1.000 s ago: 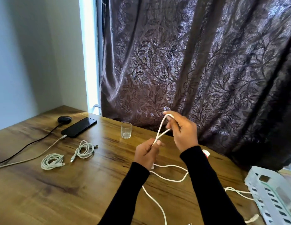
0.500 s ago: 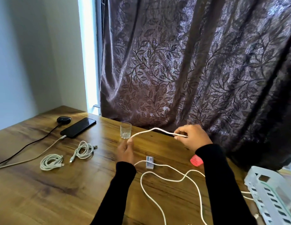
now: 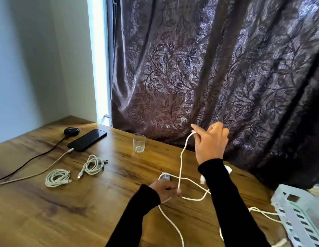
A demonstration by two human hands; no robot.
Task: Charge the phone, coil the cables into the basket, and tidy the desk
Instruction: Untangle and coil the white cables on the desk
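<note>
Right hand now higher with white cable; basket cut off.

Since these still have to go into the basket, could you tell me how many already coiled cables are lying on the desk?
2. One coiled white cable lies near the desk's left front; the other coiled cable is just right of it, below the phone. The arms may hide more.

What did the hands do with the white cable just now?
The right hand lifted its end of the white cable up toward the curtain, while the left hand dropped down near the desk, both holding on. The phone, glass and two coiled cables stayed put.
</note>
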